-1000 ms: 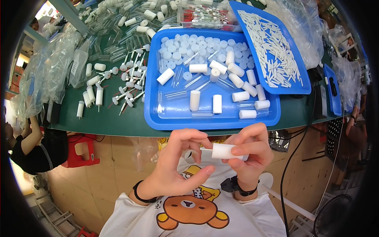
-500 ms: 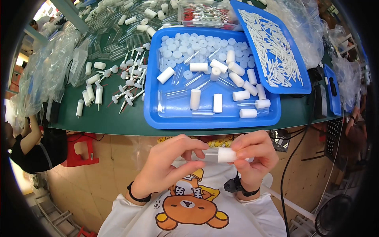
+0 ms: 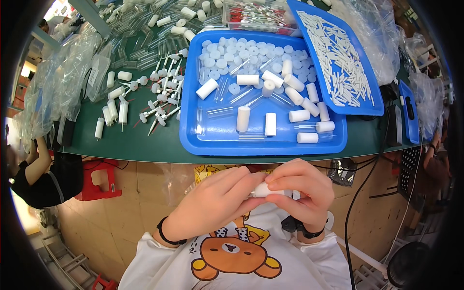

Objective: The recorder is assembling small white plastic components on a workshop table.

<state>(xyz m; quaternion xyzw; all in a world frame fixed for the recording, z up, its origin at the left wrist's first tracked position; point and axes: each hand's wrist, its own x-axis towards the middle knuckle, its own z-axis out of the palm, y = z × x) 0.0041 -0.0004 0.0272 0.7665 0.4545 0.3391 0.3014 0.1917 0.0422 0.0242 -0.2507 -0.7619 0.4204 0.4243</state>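
Note:
A white cylinder [image 3: 263, 190] lies sideways in front of my chest, just off the table's near edge. My right hand [image 3: 307, 191] is closed round it, with the thumb below and fingers on top. My left hand [image 3: 217, 197] is pinched shut at the cylinder's left end, where a thin, clear piece shows by the fingertips. What the left fingers grip is mostly hidden. Ahead, a blue tray [image 3: 222, 147] carries more white cylinders [image 3: 243, 119], clear tubes [image 3: 220, 112] and translucent round caps [image 3: 227, 57].
Another blue tray [image 3: 376, 107] of short white sticks overlaps the right rim. Left on the green table [image 3: 159, 147] are assembled stick pieces [image 3: 164, 92], several cylinders and plastic bags [image 3: 58, 82]. A clear box [image 3: 261, 24] stands behind. Co-workers sit at both sides; a cable [image 3: 360, 198] hangs right.
My left hand has moved right and closed in at the cylinder's left end, covering the thin rod that stuck out there. The cylinder has shifted slightly left in my right hand.

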